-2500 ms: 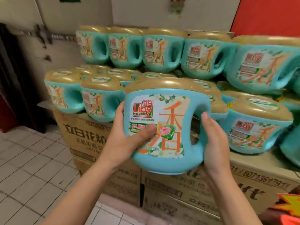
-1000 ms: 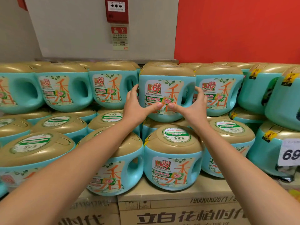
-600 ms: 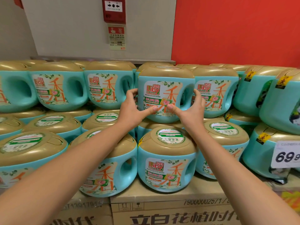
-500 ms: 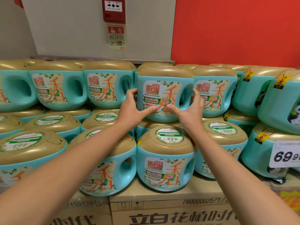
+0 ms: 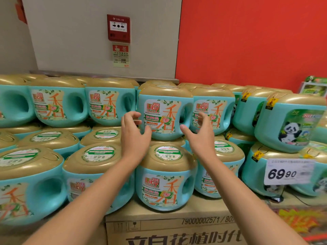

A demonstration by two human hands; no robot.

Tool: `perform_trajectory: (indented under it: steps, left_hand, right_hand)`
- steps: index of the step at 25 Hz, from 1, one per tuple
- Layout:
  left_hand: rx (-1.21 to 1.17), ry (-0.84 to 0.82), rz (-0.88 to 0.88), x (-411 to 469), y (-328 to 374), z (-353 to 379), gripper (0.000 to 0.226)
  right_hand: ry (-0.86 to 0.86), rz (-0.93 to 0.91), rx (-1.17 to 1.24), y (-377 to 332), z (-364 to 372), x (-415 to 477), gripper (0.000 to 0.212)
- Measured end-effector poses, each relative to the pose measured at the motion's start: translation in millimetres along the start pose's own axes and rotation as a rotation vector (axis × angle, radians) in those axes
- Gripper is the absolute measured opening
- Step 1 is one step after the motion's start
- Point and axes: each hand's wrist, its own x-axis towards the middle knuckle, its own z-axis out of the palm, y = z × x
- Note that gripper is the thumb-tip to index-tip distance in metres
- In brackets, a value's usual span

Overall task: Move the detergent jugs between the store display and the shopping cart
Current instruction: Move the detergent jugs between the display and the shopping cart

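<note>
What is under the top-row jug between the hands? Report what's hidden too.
The jug rests on the gold lid of a lower jug, only a strip showing. The left hand and the front jug cover the rest of that support.

Tiny print on the alarm sign [image 5: 120, 55] can't be made out. On the price tag [image 5: 288, 171] the line above 69.90 is smeared. Lettering on the carton [image 5: 177, 230] is chopped off by the bottom edge, and the panda jug [image 5: 290, 124] label is blurred toward the right.
</note>
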Motion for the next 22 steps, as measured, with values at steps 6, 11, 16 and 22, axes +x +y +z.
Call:
perform_trajectory:
  steps: [6, 11, 16, 22]
  left_hand:
    - [-0.624, -0.258, -0.343, -118, 4, -21, 0.014]
    - [-0.519, -0.681, -0.576, -222, -13, -16, 0.009]
    - [-0.385, -1.029, -0.620, -330, -5, -20, 0.010]
    - [-0.298, -1.190, -0.670, -419, 26, -10, 0.012]
  right_hand:
    - [0.226, 0.161, 0.268, 52, -99, -151, 0.026]
    - [0.348, 0.457, 0.136, 91, -160, -293, 0.021]
    - [0.430, 0.631, 0.130, 93, -209, -397, 0.015]
    - [0.535, 0.794, 0.130, 105, -273, -477, 0.024]
